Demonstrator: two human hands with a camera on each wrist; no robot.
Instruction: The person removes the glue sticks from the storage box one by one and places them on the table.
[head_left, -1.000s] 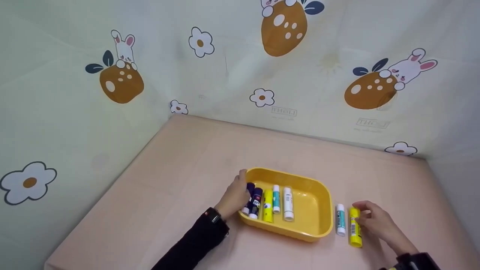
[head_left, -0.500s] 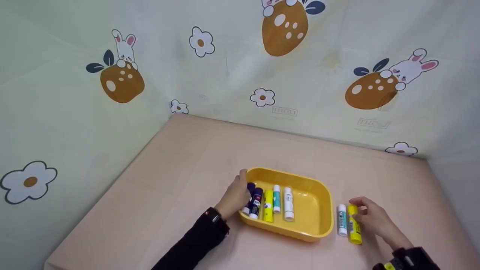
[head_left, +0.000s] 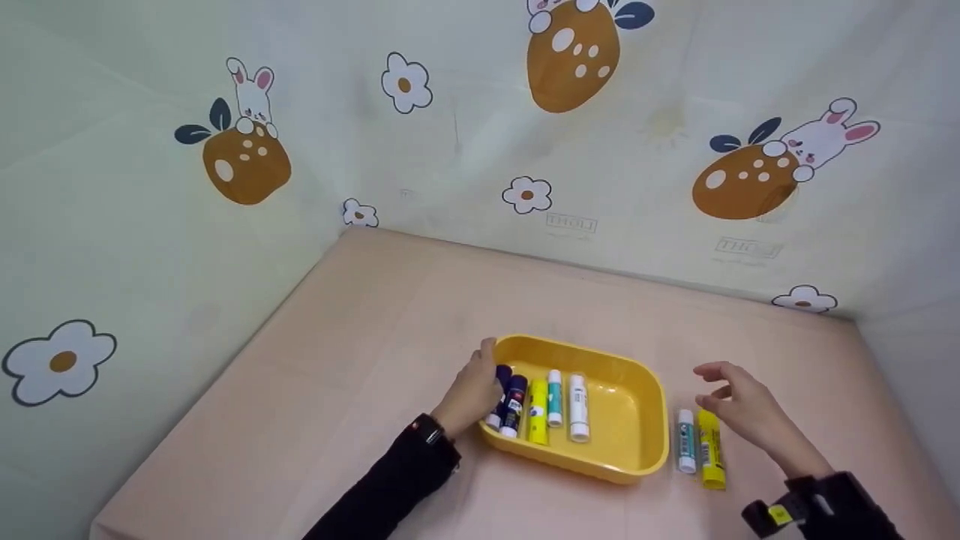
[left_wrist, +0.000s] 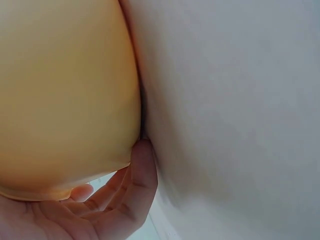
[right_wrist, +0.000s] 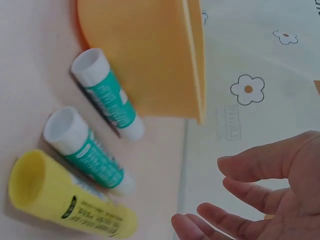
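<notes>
My left hand (head_left: 471,390) grips the left end of a yellow plastic tray (head_left: 626,472), fingers curled round its wall. In the left wrist view the fingertips sit under the tray's outer side (left_wrist: 65,100). My right hand (head_left: 754,412) is raised over the table, fingers parted and holding nothing. Just below it lies a yellow glue stick (head_left: 712,454), alongside a teal-and-white glue stick (head_left: 686,442). The right wrist view shows a second teal-and-white glue stick (right_wrist: 110,95) close to the tray wall.
Inside the tray lie two dark purple glue sticks (head_left: 514,405), a yellow one (head_left: 538,412), a teal one (head_left: 554,397) and a white one (head_left: 578,409). The pink table (head_left: 375,315) meets a printed cloth wall (head_left: 450,150) behind.
My right hand shifts the yellow glue stick left, closer to the teal one, then lets go and lifts away. The left hand stays on the tray.
</notes>
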